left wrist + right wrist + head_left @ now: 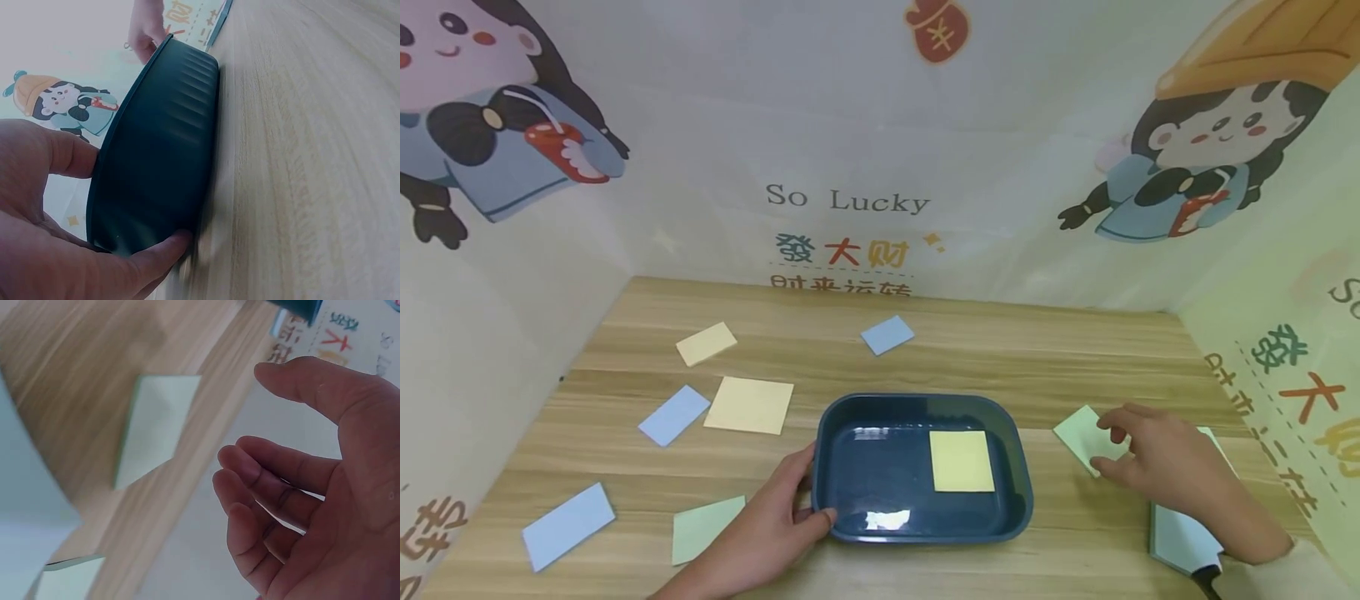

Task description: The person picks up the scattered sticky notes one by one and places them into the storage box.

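The head view looks forward and down from above the near edge of the wooden table (880, 358), taking in the whole top and the printed walls behind it. At its centre sits the dark blue tray (850, 467). The left wrist view lies low, almost at table level, very close to that tray's outer wall (156, 156), facing along it; the far hand shows at 12 o'clock. The right wrist view hangs close over the table, rolled sideways, facing past the palm to a green note (153, 425). That note (1086, 437) appears in the head view at 3 o'clock from the tray.
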Demonstrator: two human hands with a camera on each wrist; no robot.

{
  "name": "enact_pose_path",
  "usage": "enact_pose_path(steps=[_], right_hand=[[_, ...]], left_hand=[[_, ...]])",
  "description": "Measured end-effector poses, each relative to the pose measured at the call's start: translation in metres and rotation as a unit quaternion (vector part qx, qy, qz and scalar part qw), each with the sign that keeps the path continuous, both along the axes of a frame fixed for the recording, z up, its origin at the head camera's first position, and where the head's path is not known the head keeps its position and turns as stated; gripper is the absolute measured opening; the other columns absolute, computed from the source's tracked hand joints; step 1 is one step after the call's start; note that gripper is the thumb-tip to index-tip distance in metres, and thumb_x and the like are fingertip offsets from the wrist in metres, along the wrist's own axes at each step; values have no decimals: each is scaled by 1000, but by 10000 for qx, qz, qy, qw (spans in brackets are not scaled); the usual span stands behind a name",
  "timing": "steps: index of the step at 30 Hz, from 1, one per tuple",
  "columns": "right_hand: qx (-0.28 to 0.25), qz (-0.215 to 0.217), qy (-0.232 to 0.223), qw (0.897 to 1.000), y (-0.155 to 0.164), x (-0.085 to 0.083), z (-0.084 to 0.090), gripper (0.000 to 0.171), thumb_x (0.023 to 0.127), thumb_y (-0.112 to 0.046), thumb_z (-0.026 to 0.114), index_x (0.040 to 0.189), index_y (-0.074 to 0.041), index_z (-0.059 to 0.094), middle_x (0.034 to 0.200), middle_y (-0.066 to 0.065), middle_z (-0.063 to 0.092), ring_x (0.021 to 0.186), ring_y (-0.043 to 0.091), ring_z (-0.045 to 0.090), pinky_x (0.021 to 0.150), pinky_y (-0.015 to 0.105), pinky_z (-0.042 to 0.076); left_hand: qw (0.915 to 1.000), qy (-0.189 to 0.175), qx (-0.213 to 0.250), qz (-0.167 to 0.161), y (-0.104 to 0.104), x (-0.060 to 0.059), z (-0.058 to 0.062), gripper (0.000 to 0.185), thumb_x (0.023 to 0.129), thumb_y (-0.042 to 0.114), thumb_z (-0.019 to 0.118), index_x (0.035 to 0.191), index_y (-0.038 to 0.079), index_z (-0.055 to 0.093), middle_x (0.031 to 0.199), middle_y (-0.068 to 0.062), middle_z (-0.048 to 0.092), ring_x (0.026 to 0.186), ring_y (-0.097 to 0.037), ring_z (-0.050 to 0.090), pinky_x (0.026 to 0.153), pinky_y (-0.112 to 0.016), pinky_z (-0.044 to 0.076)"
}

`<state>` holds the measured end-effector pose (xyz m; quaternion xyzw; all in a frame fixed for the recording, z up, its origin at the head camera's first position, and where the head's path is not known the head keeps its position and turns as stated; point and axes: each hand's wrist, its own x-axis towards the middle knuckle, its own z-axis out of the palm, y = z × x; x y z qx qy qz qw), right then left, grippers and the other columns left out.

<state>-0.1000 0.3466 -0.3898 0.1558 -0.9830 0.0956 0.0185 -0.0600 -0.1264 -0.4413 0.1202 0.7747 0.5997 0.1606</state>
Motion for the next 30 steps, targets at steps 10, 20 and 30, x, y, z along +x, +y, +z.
enact_pose_path(steps=[10, 20, 30], right_hand=[[-513, -471, -755, 9947, 29, -14, -17, 59, 86, -32, 94, 122, 10, 73, 114, 22, 76, 98, 40, 74, 73, 51, 63], [-585, -731, -992, 9907, 30, -18, -28, 72, 81, -41, 97, 124, 11, 70, 113, 23, 74, 99, 38, 72, 74, 53, 61], [-69, -1072, -1114, 9879, 21, -17, -37, 98, 81, -49, 95, 133, 26, 59, 128, 43, 58, 107, 54, 64, 86, 65, 58]], left_hand=[[9999, -13, -96, 74, 1, 0, 1, 82, 100, 0, 71, 170, -5, 29, 162, -27, 40, 140, -41, 56, 101, -30, 59], [9999, -64, -35, 74, 2, 0, 2, 81, 100, 0, 72, 169, -5, 30, 161, -29, 40, 136, -40, 60, 99, -31, 60], [9999, -63, -61, 76, 2, -1, 1, 82, 100, 0, 72, 169, -5, 30, 161, -29, 40, 137, -40, 59, 100, -31, 60]])
